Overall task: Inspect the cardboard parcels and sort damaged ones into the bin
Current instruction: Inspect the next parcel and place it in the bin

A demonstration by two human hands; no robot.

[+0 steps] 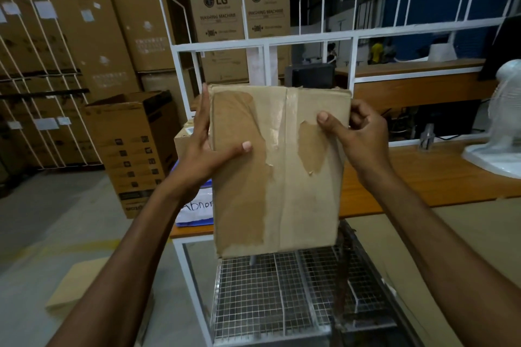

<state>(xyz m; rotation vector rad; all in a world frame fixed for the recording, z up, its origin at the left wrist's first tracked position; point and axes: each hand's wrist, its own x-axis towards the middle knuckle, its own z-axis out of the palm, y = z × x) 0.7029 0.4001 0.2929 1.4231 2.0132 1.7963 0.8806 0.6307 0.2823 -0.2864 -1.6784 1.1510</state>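
Both the left hand (207, 149) and right hand (359, 136) clamp fingers round the parcel (282, 194), half-hiding the bin (197, 210).

Dim warehouse light, dark upper background, wide-angle bending at edges, soft blur throughout.

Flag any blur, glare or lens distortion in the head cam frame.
Head view: dim overall, far background nearly black; strong wide-angle bend, the white rack slants and the stacked cartons lean; the parcel and the left hand and right hand gripping it are fairly sharp; the tape on it shows mild sheen, no hard glare; the fan at the right edge is smeared.
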